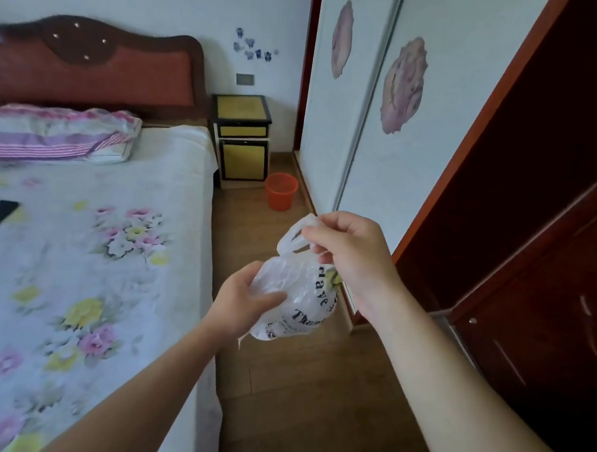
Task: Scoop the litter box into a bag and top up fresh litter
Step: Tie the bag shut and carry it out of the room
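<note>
R hand (350, 258) raised, fingers pinching handle loop of thin crinkled white plastic bag w/ black print (295, 296) | L hand (242, 302) cupped, gripping bag's side | bag mid-air over wood floor (310, 391), beside floral-sheeted bed (84, 278)

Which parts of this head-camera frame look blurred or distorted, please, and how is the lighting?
Head view: soft daylight with no harsh glare; the wide lens bends the wardrobe doors; the headboard smears at its upper left; the plastic bag, left hand and right hand are fairly sharp; the dark wooden door is underexposed.
</note>
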`<move>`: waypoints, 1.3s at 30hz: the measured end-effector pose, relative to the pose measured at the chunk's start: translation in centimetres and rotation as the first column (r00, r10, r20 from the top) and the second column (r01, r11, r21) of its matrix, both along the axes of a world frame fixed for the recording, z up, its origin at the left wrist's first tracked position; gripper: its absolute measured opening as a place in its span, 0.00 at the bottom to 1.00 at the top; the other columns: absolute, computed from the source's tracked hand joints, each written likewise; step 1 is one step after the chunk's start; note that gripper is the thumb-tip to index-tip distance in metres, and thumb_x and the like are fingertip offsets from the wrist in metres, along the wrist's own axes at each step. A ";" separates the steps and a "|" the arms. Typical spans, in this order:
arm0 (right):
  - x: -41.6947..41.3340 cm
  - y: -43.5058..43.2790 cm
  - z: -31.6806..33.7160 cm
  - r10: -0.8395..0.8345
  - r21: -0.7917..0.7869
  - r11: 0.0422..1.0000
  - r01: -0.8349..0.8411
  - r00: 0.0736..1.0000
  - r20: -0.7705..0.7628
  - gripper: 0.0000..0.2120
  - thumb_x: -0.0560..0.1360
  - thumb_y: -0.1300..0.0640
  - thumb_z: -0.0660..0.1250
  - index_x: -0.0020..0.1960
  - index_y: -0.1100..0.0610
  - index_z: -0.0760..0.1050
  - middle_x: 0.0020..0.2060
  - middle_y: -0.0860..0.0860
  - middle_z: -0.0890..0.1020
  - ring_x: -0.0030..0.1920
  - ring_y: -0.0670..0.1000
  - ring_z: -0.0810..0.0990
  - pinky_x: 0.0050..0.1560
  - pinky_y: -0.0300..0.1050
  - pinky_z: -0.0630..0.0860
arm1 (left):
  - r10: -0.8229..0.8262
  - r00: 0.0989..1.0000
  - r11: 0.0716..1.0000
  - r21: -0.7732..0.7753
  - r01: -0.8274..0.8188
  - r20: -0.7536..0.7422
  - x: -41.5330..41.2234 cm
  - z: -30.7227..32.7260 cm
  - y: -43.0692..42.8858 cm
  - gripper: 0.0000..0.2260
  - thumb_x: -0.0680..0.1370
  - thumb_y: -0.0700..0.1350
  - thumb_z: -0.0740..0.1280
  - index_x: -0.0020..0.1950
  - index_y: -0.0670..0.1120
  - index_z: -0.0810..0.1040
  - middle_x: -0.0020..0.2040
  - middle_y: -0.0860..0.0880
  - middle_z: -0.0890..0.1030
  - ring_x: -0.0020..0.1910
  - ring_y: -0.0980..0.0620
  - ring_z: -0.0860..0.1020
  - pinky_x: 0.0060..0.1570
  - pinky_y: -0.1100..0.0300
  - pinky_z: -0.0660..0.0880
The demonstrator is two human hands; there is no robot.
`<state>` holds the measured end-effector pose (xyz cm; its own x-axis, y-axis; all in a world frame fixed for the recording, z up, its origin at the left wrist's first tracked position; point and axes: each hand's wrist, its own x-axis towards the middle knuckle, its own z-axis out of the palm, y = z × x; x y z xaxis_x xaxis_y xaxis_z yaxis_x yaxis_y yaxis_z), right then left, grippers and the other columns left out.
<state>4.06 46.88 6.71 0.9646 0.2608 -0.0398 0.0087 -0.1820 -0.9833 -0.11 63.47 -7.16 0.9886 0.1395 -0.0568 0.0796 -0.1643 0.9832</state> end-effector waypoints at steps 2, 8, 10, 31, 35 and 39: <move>3.0 0.7 0.0 -0.006 -0.001 1.000 0.006 1.000 0.006 0.04 0.71 0.59 0.72 0.41 0.59 0.82 0.32 0.50 0.78 0.37 0.47 0.76 0.43 0.45 0.75 | 0.006 1.000 1.000 0.003 -0.006 0.001 2.7 0.2 0.7 0.14 0.72 0.44 0.76 0.56 0.51 0.79 0.49 0.50 0.84 0.47 0.51 0.84 0.47 0.47 0.83; 10.9 3.0 0.5 0.024 0.005 1.000 -0.024 1.000 0.010 0.04 0.72 0.58 0.71 0.42 0.58 0.83 0.33 0.51 0.79 0.38 0.48 0.77 0.44 0.45 0.77 | 0.039 0.999 0.997 0.062 -0.038 -0.016 10.4 1.0 3.4 0.12 0.72 0.43 0.76 0.53 0.52 0.79 0.46 0.53 0.84 0.45 0.54 0.84 0.44 0.52 0.83; 13.7 3.8 0.5 0.048 -0.002 0.999 -0.048 0.999 0.014 0.04 0.72 0.57 0.71 0.42 0.57 0.83 0.34 0.52 0.79 0.38 0.48 0.77 0.45 0.46 0.77 | 0.050 0.999 0.997 0.053 -0.049 -0.022 12.8 1.0 4.1 0.13 0.72 0.42 0.75 0.54 0.52 0.79 0.46 0.53 0.84 0.45 0.54 0.84 0.45 0.53 0.82; 45.5 15.6 -1.0 0.257 -0.017 0.966 -0.257 0.966 -0.016 0.06 0.74 0.54 0.71 0.44 0.57 0.83 0.34 0.52 0.80 0.36 0.45 0.77 0.42 0.40 0.77 | 0.291 0.952 0.953 0.118 -0.279 -0.100 40.2 0.9 13.4 0.16 0.73 0.46 0.75 0.59 0.56 0.78 0.51 0.56 0.84 0.49 0.57 0.83 0.47 0.60 0.81; 50.4 19.7 -1.6 0.261 -0.051 0.964 -0.262 0.965 -0.018 0.06 0.74 0.54 0.70 0.43 0.55 0.83 0.36 0.56 0.81 0.36 0.45 0.78 0.43 0.41 0.78 | 0.300 0.948 0.949 0.129 -0.286 -0.107 45.0 0.3 17.3 0.16 0.73 0.47 0.75 0.59 0.56 0.78 0.50 0.56 0.84 0.48 0.56 0.83 0.47 0.57 0.81; 55.4 24.3 -2.3 0.247 -0.082 0.965 -0.249 0.969 -0.032 0.06 0.74 0.55 0.70 0.44 0.57 0.83 0.35 0.55 0.81 0.38 0.48 0.78 0.45 0.46 0.78 | 0.274 0.956 0.953 0.167 -0.254 -0.109 51.3 -0.6 22.6 0.15 0.72 0.46 0.76 0.57 0.54 0.79 0.49 0.55 0.84 0.47 0.56 0.83 0.48 0.55 0.82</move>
<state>59.49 71.23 4.42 0.8689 0.4863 -0.0923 0.0429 -0.2597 -0.9647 51.15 86.04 -7.74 0.9007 0.4111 -0.1405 0.2653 -0.2646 0.9271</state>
